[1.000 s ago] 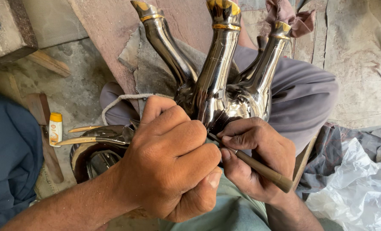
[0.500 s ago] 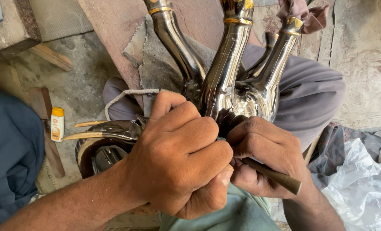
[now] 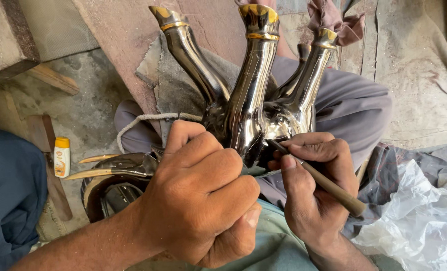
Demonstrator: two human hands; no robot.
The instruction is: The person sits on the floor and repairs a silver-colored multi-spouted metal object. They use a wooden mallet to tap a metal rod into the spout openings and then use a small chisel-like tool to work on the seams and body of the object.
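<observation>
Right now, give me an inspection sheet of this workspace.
Surface: rough grey floor with worn cloth under the lap.
Job's things: shiny metal animal figure, gold-tipped legs up, lying on the lap; wooden-handled tool, tip on the figure.
Clutter: small yellow-capped bottle; white plastic sheet; wood strip; pink rag.
Grippers: left hand steadies the figure; right hand grips the tool.
Cables: white cord.
Surroundings: dark blue cloth at left.
</observation>
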